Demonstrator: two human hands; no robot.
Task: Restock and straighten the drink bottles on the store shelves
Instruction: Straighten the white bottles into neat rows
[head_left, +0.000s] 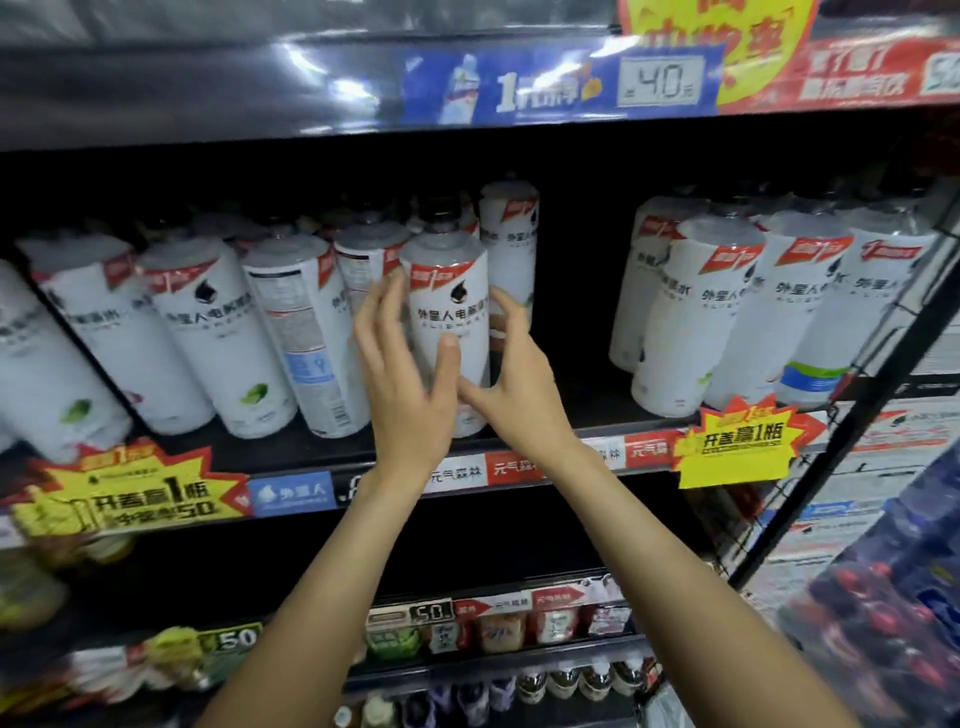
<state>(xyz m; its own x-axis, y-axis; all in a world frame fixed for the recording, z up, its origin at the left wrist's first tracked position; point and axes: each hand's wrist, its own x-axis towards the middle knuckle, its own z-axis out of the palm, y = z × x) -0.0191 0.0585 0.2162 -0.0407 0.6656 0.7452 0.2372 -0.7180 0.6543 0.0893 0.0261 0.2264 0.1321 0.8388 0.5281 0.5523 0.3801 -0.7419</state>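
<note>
Store shelf (291, 457) stocked with white drink bottles. Left hand (410, 374) and right hand (514, 374), fingers spread, flank one upright bottle (449, 312) at the shelf front; contact is unclear. Bottles to its left lean unevenly, probably still unstraightened. Open gap (576, 312) to its right leaves room for moving.

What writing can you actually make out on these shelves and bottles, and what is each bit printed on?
"4.0": price tag on the upper shelf edge.
"外星人电解质水": white bottle between the hands.
"开盖赢1瓶": yellow starburst sign.
"元气森林": red-and-white shelf strip.
"外星人": blue shelf label.
"50": lower price tag.
Small print on the bottles and the red banner top right: too blurred.
</note>
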